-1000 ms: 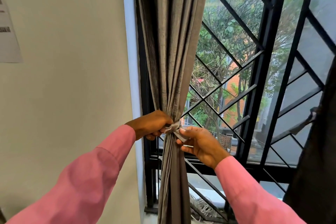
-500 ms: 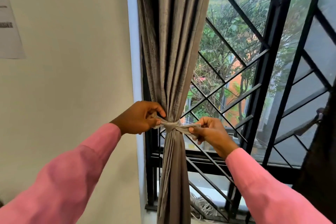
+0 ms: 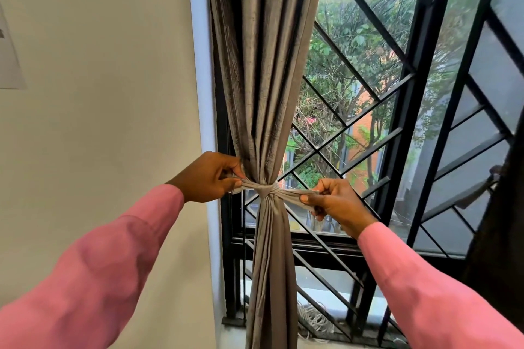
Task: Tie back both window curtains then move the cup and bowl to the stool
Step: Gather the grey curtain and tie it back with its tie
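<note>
The grey left curtain (image 3: 263, 65) hangs gathered at the window's left side, cinched by a grey fabric tie-back (image 3: 268, 191) knotted around its middle. My left hand (image 3: 208, 178) pinches the tie's left end. On the other side my right hand (image 3: 333, 201) pinches the right end, and the tie is stretched taut between them. A dark right curtain (image 3: 504, 235) shows at the right edge. No cup, bowl or stool is in view.
Black diagonal window bars (image 3: 397, 110) stand behind the curtain, with trees outside. A cream wall (image 3: 99, 93) with a paper sheet (image 3: 8, 59) fills the left. A coil of cord (image 3: 312, 320) lies on the sill at the bottom.
My hands have drawn apart, left hand leftward and right hand rightward, pulling the tie's ends out sideways. The knot around the curtain has tightened.
</note>
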